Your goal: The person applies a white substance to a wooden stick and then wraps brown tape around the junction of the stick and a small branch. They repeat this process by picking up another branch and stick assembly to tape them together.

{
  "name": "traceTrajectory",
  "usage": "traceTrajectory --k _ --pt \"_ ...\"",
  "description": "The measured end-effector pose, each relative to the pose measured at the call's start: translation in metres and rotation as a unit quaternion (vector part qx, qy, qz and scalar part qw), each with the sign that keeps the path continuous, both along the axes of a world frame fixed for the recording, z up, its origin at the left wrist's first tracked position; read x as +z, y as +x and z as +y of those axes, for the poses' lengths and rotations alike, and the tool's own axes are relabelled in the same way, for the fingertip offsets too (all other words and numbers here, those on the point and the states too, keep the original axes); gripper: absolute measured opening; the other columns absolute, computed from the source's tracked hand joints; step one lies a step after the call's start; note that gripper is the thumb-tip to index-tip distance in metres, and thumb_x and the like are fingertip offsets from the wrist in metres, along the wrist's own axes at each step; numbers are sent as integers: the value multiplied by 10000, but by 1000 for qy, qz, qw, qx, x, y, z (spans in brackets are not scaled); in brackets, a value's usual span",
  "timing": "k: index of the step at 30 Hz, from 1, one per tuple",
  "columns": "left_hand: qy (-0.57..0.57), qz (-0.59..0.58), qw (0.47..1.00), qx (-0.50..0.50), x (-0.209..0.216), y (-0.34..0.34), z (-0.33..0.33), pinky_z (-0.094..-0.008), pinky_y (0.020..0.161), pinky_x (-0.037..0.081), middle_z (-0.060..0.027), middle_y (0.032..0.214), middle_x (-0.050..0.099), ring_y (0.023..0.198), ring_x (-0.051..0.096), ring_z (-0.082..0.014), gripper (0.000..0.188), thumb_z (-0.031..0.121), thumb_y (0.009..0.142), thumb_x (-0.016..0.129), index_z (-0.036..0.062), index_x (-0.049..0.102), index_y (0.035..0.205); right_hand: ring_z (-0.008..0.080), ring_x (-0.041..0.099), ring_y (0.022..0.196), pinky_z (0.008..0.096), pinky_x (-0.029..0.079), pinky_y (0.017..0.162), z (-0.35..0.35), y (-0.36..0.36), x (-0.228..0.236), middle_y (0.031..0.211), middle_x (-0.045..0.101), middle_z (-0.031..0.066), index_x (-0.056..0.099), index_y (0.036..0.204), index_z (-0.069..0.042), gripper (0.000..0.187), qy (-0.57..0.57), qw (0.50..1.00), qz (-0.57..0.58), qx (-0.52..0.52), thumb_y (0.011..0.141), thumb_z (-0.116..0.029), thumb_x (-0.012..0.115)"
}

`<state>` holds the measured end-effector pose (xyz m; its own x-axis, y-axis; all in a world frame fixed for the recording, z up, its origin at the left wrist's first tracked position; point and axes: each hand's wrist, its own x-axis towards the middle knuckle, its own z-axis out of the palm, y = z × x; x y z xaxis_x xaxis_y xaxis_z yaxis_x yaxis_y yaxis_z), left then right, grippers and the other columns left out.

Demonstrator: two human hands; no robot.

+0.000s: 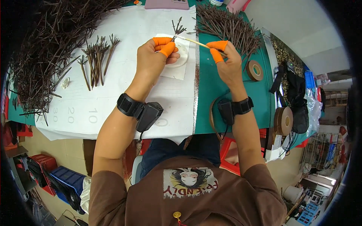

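Note:
Orange finger cots cover the thumb and forefinger of both hands. My left hand [152, 56] is closed in a pinch on a small branched brown twig [178, 27], its forked tips pointing away from me. Between the fingers of my right hand [229, 56] is a thin pale stick [197, 42]. Its white-coated tip meets the twig just above my left fingertips. Under the left hand lies a round white dish or lid [183, 56] on a small white sheet [175, 73], partly hidden by the fingers.
Several branched twigs [98, 56] lie left on white paper [124, 86], beside a small white lump [65, 83]. Dark twig heaps [45, 56] fill the far left; more twigs [230, 28] lie at the back right. Brown tape [255, 71] rests on the green mat [249, 90].

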<state>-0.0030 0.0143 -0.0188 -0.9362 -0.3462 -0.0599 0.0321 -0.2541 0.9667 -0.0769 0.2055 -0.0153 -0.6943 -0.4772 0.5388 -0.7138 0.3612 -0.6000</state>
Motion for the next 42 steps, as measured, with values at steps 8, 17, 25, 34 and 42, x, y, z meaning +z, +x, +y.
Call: traceTrajectory --k 8,17,25,34,42 --pt "16 -7 1000 -8 -1 -1 0 -210 586 507 -117 806 605 664 606 -140 172 91 826 535 -29 527 950 98 501 703 190 404 615 0 -4 -6 826 519 38 591 887 -13 122 -29 1000 9 5 772 0 552" --pt "114 39 988 96 3 -4 -14 -196 553 497 -119 820 596 653 598 -133 181 69 825 526 -36 517 972 141 518 719 216 415 628 2 -8 -9 836 528 53 589 865 -17 132 -20 1000 1 -18 740 20 570" --pt "131 41 986 97 5 -1 -12 -177 534 479 -107 828 593 637 585 -119 180 97 830 531 -16 521 970 179 530 767 245 428 688 2 -14 -24 814 537 77 587 866 -32 174 133 990 49 27 710 40 556" --pt "147 53 983 93 2 -2 -14 -178 531 477 -106 829 591 628 581 -122 180 95 834 523 -14 522 977 274 429 1079 353 348 919 2 -11 -8 1155 463 154 463 1145 -3 396 -213 913 -322 133 875 -284 399" --pt "146 42 984 91 5 -3 -13 -180 532 476 -107 833 588 639 578 -126 180 94 848 499 -13 520 991 377 226 1230 482 203 1014 9 -11 4 1339 225 218 283 1280 7 694 -474 604 -553 324 865 -533 147"
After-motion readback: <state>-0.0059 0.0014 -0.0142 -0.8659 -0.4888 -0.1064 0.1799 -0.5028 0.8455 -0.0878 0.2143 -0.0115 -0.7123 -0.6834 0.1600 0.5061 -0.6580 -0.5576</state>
